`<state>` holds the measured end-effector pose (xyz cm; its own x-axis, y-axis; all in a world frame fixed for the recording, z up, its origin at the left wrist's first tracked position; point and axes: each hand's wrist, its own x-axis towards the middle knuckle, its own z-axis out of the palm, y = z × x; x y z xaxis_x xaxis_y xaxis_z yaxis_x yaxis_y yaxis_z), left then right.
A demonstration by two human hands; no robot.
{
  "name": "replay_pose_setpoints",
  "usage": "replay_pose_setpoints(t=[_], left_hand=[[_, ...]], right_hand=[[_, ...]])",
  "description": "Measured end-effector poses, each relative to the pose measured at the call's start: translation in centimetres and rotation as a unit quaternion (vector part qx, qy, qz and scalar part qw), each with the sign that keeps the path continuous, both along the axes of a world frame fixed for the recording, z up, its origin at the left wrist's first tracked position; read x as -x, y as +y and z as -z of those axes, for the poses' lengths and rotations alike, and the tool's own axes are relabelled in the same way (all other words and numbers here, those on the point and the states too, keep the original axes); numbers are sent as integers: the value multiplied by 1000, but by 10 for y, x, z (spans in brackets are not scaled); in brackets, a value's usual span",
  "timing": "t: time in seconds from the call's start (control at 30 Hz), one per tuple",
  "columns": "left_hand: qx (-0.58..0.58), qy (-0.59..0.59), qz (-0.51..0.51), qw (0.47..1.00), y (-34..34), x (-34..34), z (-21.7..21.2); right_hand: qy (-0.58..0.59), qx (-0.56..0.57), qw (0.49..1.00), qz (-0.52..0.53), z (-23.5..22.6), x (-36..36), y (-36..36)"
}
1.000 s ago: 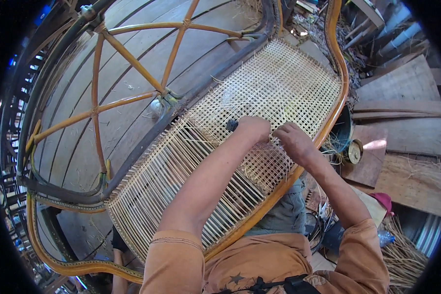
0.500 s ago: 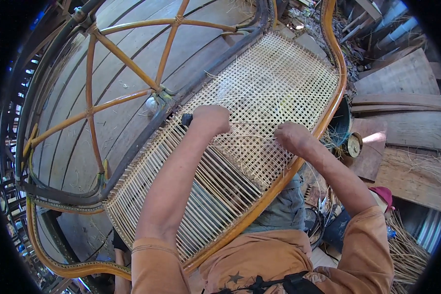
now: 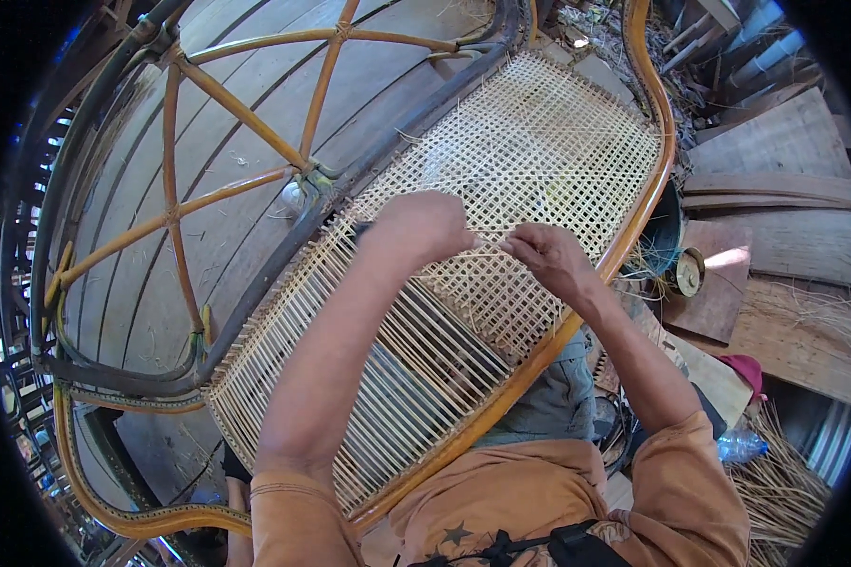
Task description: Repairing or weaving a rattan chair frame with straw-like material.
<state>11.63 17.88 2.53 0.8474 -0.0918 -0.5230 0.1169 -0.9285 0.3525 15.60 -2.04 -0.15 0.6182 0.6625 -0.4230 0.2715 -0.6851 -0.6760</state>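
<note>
"Which way does the woven panel point(image 3: 548, 123) run?"
"Lengthwise from lower left to upper right, inside its curved frame point(image 3: 668, 132), beneath both hands."
"How are the hands?"
"The left hand point(image 3: 421, 227) is clenched around a dark handle point(image 3: 361, 228) (mostly hidden by the fist, and blurred). The right hand point(image 3: 546, 253) pinches a pale strand point(image 3: 492, 232) at its fingertips."
"Containers?"
"A clear bottle point(image 3: 742, 445) and a round tin point(image 3: 687, 271), to the right; I can't make out their contents."
</note>
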Motion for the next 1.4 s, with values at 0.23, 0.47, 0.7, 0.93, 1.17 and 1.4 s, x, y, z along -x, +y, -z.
replay_pose_setpoints(t=[0.23,0.47,0.7,0.93,1.17,1.4], left_hand=[[-6,22,83,996,-40,-7,40],[-21,5,109,994,-57,-18,38],[25,74,117,990,-41,-27,59],[5,34,79,996,-35,-23,59],[-8,128,37,991,8,-12,20],[-25,6,67,997,-26,-7,54]], right_hand=[[-127,128,984,8,22,2,-18],[-156,166,974,-15,29,9,-14],[-251,209,945,-12,45,19,-8],[-375,124,915,-88,35,22,-3],[-157,-71,984,-40,51,7,8],[-177,69,982,19,70,10,-10]])
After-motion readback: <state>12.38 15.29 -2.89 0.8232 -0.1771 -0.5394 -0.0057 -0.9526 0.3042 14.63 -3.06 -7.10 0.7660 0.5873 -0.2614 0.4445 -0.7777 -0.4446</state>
